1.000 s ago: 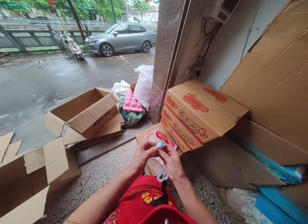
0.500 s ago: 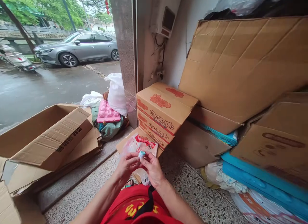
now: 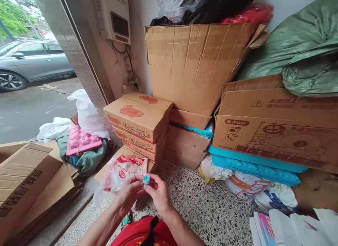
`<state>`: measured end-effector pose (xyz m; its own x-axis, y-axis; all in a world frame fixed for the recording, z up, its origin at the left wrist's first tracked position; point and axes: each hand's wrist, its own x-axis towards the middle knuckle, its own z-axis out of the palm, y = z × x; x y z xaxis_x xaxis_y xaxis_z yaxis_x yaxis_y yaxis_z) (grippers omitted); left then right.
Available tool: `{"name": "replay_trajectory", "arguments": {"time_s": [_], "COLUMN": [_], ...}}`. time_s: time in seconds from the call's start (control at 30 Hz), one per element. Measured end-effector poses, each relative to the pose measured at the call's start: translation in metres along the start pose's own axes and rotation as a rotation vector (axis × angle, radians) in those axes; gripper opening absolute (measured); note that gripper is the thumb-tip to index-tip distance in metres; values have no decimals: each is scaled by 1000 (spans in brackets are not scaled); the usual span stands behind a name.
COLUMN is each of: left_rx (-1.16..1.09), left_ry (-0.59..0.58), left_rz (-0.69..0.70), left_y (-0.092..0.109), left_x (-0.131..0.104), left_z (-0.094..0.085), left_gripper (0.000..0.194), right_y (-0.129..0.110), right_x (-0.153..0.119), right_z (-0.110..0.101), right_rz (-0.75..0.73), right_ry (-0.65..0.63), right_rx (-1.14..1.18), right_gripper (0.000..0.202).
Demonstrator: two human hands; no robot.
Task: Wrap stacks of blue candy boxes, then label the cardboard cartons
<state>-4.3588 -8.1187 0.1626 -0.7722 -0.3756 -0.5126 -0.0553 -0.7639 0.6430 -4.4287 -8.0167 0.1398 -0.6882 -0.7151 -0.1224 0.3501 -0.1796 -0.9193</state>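
- You are holding a small turquoise-and-white object [image 3: 146,179] up in front of you, just above your red garment [image 3: 144,232], with its round turquoise end facing up.
- Your left hand [image 3: 130,194] is closing narrowly at the fingertips on the left side of that object.
- Your right hand [image 3: 158,196] is pinching the object from the right, thumb and index finger coming close together around it.
- A clear plastic bag [image 3: 121,171] with red print is lying just beyond your left hand, partly over a flattened cardboard flap.
- Behind the bag, a stack of brown cartons [image 3: 138,124] with red and dark lettering is standing against a tall cardboard box [image 3: 187,73].
- Black, clear and red plastic is showing over the top of that tall box.
- To your left, a pink molded tray [image 3: 83,141] is resting on a green cloth bundle [image 3: 89,160], with a white sack [image 3: 88,115] right behind it.
- Nearer on that side, an opened cardboard box [image 3: 22,182] is lying with its dark printed characters showing.
- To your right, a wide printed carton [image 3: 274,133] is sitting on blue molded pieces [image 3: 250,165], and white packaging is bulging out below them.
- The speckled floor [image 3: 200,210] is spreading out to the right of your hands.
- Outside, a silver car [image 3: 37,61] is standing on the wet pavement.
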Motion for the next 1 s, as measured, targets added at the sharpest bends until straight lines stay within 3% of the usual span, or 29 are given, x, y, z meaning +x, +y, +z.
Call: {"name": "replay_trajectory", "arguments": {"time_s": [0.17, 0.33, 0.63, 0.8, 1.0], "left_rx": [85, 160, 188, 229, 321], "left_ry": [-58, -56, -38, -138, -170], "left_rz": [2, -9, -2, 119, 261], "left_y": [-19, -32, -36, -37, -40], "left_x": [12, 21, 29, 23, 18], "left_z": [37, 57, 90, 109, 120], "left_gripper": [18, 20, 38, 43, 37], "right_y": [-10, -12, -40, -51, -55], "right_x": [-8, -12, -11, -12, -15], "right_z": [-36, -59, -80, -91, -97], "right_rz": [-40, -62, -4, -10, 27], "right_ry": [90, 162, 222, 218, 158], "right_rx": [22, 36, 254, 405, 498], "right_gripper": [32, 33, 34, 38, 33]}}
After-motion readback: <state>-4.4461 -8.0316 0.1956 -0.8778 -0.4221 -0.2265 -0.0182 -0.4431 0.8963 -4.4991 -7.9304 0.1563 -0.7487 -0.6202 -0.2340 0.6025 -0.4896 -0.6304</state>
